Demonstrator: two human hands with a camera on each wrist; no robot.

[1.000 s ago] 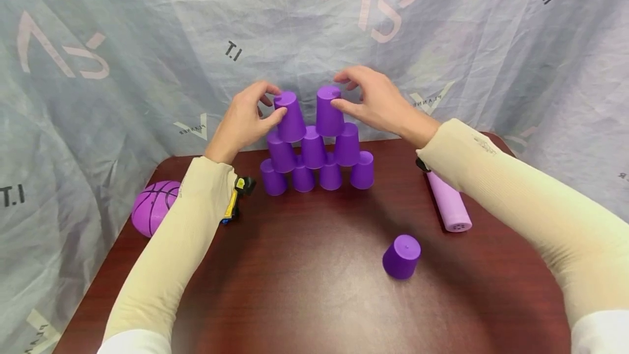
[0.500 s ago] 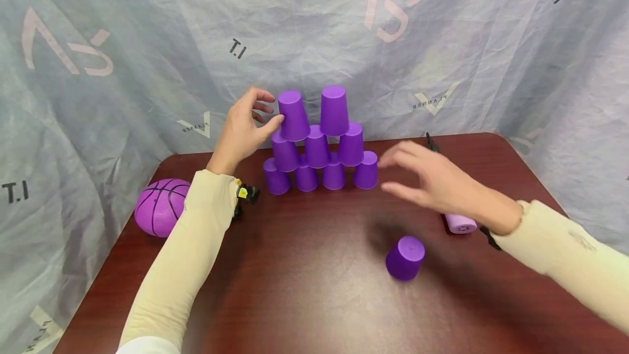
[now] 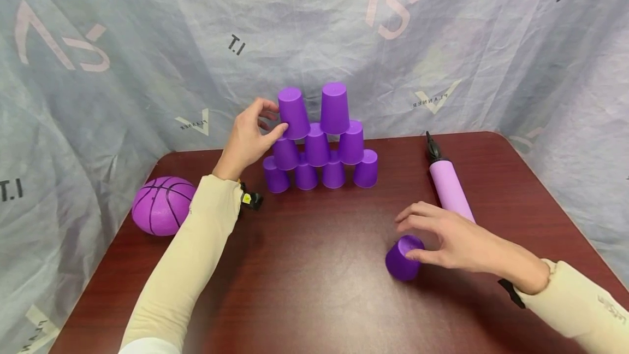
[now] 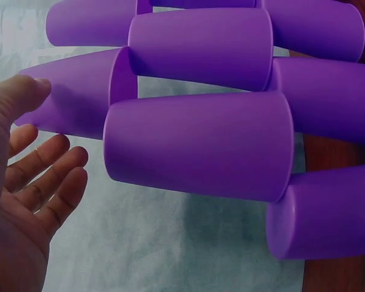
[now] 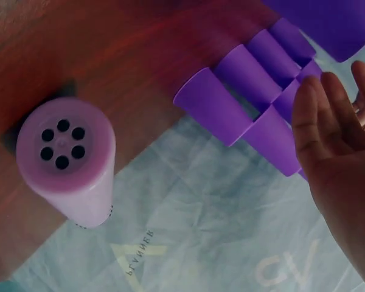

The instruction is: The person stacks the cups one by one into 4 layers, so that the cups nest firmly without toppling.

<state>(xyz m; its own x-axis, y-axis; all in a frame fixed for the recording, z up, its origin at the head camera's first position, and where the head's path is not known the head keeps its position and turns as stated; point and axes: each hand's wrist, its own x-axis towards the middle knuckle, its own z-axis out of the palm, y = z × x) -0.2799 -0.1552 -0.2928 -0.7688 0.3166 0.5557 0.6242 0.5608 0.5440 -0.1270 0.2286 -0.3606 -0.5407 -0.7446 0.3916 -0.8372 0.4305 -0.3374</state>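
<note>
Right hand (image 3: 459, 242) grip curls round the lone cup (image 3: 403, 258); left hand (image 3: 248, 138) grip spread, thumb touching the cup pyramid (image 3: 319, 143).

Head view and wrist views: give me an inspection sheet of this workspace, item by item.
Surface: dark red-brown table, glossy.
Job's things: nine upside-down purple cups in a pyramid of four, three and two; one loose cup upside down near the front.
Clutter: purple basketball at the left edge; lilac pump lying on the right; small black and yellow object by the left sleeve.
Grippers: left hand touches the top-left cup with its thumb, fingers loose; right hand curls round the loose cup.
Cables: nothing seen.
Surroundings: grey printed sheet hung behind the table.
</note>
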